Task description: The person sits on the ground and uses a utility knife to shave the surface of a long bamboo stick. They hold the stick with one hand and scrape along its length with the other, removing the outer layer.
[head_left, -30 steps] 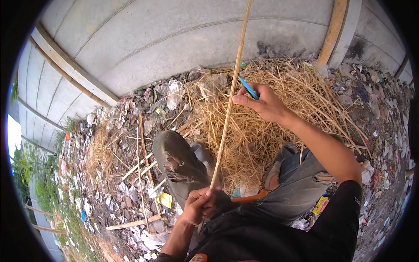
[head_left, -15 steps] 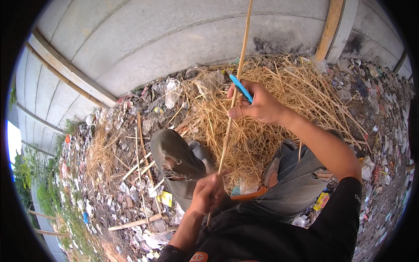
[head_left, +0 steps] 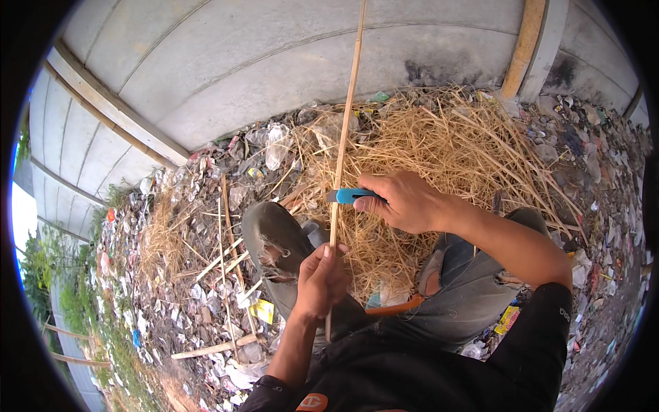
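Note:
My left hand [head_left: 321, 280] is closed round the lower part of a long, thin bamboo strip [head_left: 348, 110], thumb laid along it. The strip runs up and away from my lap, its far end leaving the top of the view. My right hand [head_left: 406, 200] grips a blue utility knife [head_left: 352, 196]. The knife's tip lies across the strip a little beyond my left hand; whether the blade cuts into it is too small to tell. Between and beyond my legs spreads a heap of straw-coloured shavings [head_left: 412, 144].
My bent knees [head_left: 264, 240] frame the heap on both sides. An orange, band-like thing [head_left: 395, 307] lies between my legs. To the left, several loose sticks [head_left: 214, 349] rest on litter-strewn ground. A grey concrete wall [head_left: 274, 62] stands behind the heap, with a wooden post [head_left: 523, 48] against it.
My right hand has come down and nearer, turning the knife from beside the strip to across it. My left hand has slid up a little, and the strip's far end has swung left.

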`<action>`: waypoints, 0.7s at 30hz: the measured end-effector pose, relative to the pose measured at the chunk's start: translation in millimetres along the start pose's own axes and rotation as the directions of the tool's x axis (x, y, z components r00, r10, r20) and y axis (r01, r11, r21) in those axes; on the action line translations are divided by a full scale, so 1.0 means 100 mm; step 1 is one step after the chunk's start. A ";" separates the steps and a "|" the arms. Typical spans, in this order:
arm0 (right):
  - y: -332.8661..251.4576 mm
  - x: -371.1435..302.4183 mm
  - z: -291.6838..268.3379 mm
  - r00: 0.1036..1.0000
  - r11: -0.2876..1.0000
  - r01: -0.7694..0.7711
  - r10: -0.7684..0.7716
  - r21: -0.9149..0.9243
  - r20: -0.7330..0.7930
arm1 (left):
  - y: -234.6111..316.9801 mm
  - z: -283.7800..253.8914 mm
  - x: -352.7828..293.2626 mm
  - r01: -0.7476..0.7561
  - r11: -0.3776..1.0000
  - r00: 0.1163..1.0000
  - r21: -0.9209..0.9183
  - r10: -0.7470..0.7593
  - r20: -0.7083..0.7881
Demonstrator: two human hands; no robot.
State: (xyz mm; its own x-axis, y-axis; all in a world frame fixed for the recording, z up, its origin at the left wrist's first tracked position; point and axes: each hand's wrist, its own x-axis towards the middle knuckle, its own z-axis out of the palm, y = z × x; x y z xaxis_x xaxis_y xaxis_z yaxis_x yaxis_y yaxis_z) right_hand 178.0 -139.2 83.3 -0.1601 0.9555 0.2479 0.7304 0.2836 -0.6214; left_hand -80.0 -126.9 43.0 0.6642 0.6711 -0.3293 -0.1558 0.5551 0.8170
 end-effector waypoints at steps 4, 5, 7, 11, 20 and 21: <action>-0.14 -0.03 0.11 0.975 0.994 -0.106 0.104 -0.002 0.195 | -0.02 -0.05 0.05 -0.039 0.999 0.999 -0.024 0.039 -0.021; -0.17 -0.03 0.14 0.962 0.993 -0.121 0.120 -0.012 0.243 | -0.01 -0.03 0.06 -0.031 0.999 0.999 -0.022 0.031 -0.023; -0.21 -0.07 0.25 0.972 0.994 -0.106 0.097 0.029 0.214 | 0.02 0.00 0.07 -0.015 1.000 1.000 -0.020 0.015 -0.027; -0.14 -0.05 0.27 0.986 0.988 -0.084 0.102 -0.132 0.130 | 0.03 0.01 0.07 0.020 1.000 0.999 0.013 -0.019 -0.035; 0.37 0.34 0.33 0.999 0.935 0.046 -0.047 -0.351 0.008 | 0.09 0.06 0.11 0.038 0.999 0.996 0.003 -0.038 -0.079; 0.41 0.37 0.34 1.000 0.921 0.023 -0.028 -0.390 -0.009 | 0.11 0.06 0.12 0.043 0.999 0.996 -0.001 -0.043 -0.079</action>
State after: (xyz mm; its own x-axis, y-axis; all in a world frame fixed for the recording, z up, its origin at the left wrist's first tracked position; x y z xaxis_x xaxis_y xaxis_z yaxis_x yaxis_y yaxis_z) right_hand 179.5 -89.2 42.2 -0.1750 0.9463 0.2719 0.9275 0.2511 -0.2768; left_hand -69.0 -116.1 50.7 0.6103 0.6834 -0.4007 -0.1275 0.5839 0.8018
